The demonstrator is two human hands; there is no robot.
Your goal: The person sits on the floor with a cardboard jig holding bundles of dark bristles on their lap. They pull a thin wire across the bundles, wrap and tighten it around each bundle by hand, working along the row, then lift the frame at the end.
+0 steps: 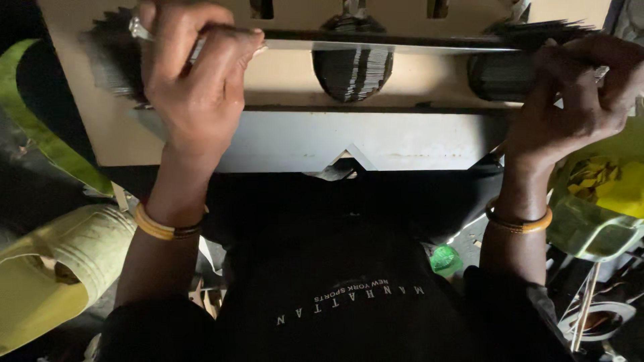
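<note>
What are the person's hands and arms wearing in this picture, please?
The left hand has a silvery ring on one finger and an orange-yellow bangle at the wrist. The right hand has a similar orange bangle at its wrist. Both forearms are bare, with dark sleeves near the elbows.

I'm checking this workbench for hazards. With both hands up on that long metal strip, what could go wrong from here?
1. The left hand and right hand grip the thin metal strip bare; its edge might cut the fingers.
2. Both hands lie right beside the dark ribbed stacks, so a slip might scrape the knuckles.
3. The bangles hang loose at the wrists and could catch on the plate.
</note>
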